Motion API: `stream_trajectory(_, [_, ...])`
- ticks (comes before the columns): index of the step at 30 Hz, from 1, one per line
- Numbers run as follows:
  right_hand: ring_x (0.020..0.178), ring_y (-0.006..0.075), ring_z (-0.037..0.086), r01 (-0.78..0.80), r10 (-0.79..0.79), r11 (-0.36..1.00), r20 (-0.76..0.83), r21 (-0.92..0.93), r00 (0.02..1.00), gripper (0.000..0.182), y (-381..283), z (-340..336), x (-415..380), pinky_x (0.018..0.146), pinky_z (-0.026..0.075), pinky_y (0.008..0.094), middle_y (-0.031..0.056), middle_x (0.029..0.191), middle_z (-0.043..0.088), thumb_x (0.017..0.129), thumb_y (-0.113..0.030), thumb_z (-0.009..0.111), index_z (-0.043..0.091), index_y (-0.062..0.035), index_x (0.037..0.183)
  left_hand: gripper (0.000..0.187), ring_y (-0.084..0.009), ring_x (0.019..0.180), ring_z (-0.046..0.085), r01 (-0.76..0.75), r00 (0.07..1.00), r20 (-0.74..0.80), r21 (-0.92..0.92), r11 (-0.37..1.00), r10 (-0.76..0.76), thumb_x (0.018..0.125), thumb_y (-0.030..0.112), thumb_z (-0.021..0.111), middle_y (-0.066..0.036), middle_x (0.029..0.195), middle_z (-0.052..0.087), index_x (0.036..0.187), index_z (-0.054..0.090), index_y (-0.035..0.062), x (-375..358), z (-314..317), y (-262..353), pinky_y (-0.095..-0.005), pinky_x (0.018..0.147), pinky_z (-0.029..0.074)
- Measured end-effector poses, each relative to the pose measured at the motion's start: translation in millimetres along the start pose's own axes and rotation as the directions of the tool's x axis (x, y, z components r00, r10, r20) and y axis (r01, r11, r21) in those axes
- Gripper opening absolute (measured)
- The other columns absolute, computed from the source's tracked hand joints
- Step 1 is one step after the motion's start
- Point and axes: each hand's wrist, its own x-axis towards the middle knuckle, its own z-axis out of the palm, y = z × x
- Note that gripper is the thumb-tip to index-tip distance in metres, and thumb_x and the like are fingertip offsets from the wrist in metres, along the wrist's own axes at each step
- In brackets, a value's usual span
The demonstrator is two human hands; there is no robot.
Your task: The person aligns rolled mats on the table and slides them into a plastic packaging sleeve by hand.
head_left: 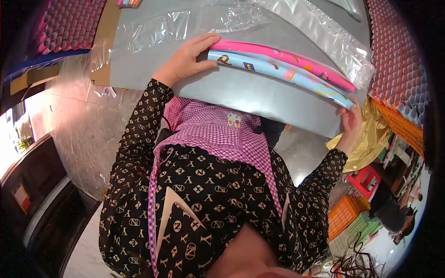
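Two long, slim tubes lie side by side across the grey table (218, 90) in front of me: a pink patterned tube (282, 58) and, nearer my body, a light blue patterned tube (278, 73). My left hand (192, 58) grips their left ends, fingers at the pink one and thumb at the blue one. At the far right end of the blue tube, my right hand (351, 119) holds its tip with bent fingers. Part of that hand's grip is hidden. Clear plastic bags (176, 28) lie on the table beyond the tubes.
More clear plastic film (320, 30) stretches across the back right. Stacks of tubes rise at the left (69, 28) and right (394, 55). Gold sheeting (371, 139), a red stool (366, 181) and an orange crate (345, 215) stand at the right. Another person (394, 211) is beyond.
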Motion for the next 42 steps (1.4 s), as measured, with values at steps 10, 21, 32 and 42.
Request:
stream_trajectory(10, [0.073,0.0207,0.059,-0.034,0.038,0.996,0.038,-0.085,0.999,0.049,-8.2,13.0,12.6,0.063,0.049,0.035,0.013,0.096,0.061,0.091,-0.015,0.056,0.043,0.0009,0.135,0.06,-0.0311,0.123,0.052,0.058,0.998,-0.01,-0.061,0.996,-0.059,0.08,0.019,0.075,-0.013,0.139,0.051,0.135,0.053,0.0073,-1.9,2.3,4.2,-0.0365,0.102,0.044])
stream_trajectory(21, [0.074,0.0174,0.062,-0.085,0.028,0.945,-0.18,-0.317,0.983,0.04,-17.2,33.3,2.4,0.061,0.046,0.0268,0.0104,0.093,0.063,0.097,-0.013,0.054,0.046,0.0029,0.133,0.058,-0.0272,0.123,0.054,0.055,0.997,-0.042,-0.051,0.997,-0.057,0.079,0.014,0.075,-0.011,0.137,0.054,0.132,0.055,0.0054,0.6,7.0,-3.2,-0.0344,0.1,0.045])
stream_trajectory(32, [0.066,0.0106,0.06,-0.077,-0.128,0.866,-0.367,-0.495,0.921,0.033,-4.6,40.0,9.1,0.054,0.044,0.0219,0.007,0.087,0.064,0.091,-0.011,0.064,0.057,0.0039,0.119,0.056,-0.0264,0.122,0.055,0.067,0.996,-0.047,-0.063,0.996,-0.07,0.08,0.012,0.075,-0.011,0.136,0.055,0.132,0.056,0.0053,0.0,6.9,2.0,-0.0344,0.101,0.045])
stream_trajectory(42, [0.083,0.0246,0.063,-0.077,-0.753,0.198,-0.202,-0.977,0.626,0.034,12.2,99.8,-9.2,0.076,0.05,0.0338,0.0128,0.101,0.066,0.085,-0.016,0.07,0.062,-0.0025,0.115,0.056,-0.0254,0.122,0.055,0.054,0.997,-0.045,-0.078,0.996,-0.058,0.08,0.012,0.075,-0.011,0.136,0.055,0.133,0.055,0.0059,0.4,7.4,1.3,-0.0335,0.101,0.044])
